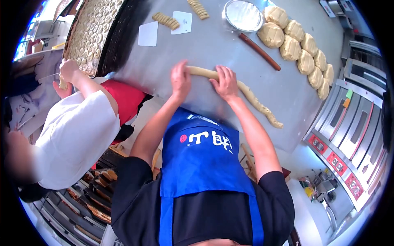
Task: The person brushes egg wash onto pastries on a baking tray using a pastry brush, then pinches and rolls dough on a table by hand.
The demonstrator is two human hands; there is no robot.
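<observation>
A long rope of pale dough lies across the metal table, bending down to a tapered end on the right. My right hand rests over its middle, fingers laid across the dough and thumb held out to the side. At the rope's left end is my left hand, fingers stretched out and slightly blurred, touching the dough there. Beyond my hands, a brown rolling pin lies at a slant beside a round foil-like pan with white contents.
Several dough lumps line the table's right side. Small cut dough pieces and two white cards lie at the back. A co-worker stands left, by a large tray of small dough rounds. Ovens stand right.
</observation>
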